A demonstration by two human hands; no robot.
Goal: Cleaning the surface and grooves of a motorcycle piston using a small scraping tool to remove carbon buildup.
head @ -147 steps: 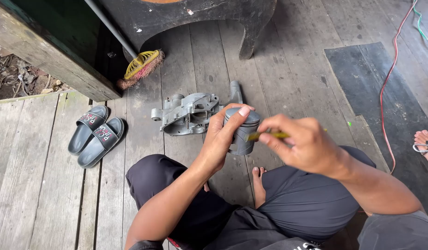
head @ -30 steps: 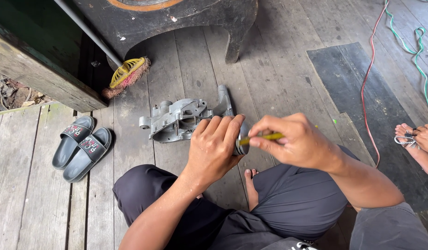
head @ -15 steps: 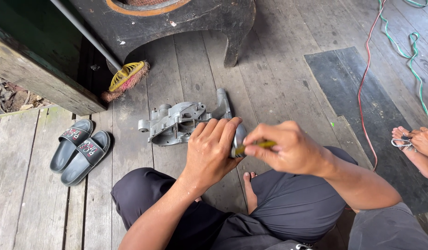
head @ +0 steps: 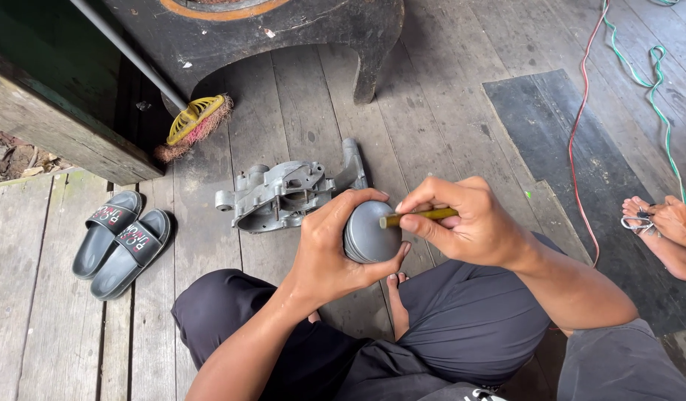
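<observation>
My left hand [head: 335,249] grips a round grey metal piston [head: 370,232] above my crossed legs, its flat crown turned towards me. My right hand [head: 473,223] pinches a thin yellow-green tool [head: 417,217] whose tip rests against the piston's crown. Just beyond my hands, a grey cast metal engine casing [head: 280,194] lies on the wooden plank floor [head: 298,111].
A pair of dark slide sandals [head: 120,241] lies at the left. A broom with a yellow head [head: 190,122] leans by a dark wooden stool [head: 283,30]. Red and green cords [head: 580,126] run along the right, where another person's hands [head: 666,223] hold a small metal item.
The piston has turned in my left hand so its crown now faces me. The tool's tip has come onto the crown. The view has shifted slightly.
</observation>
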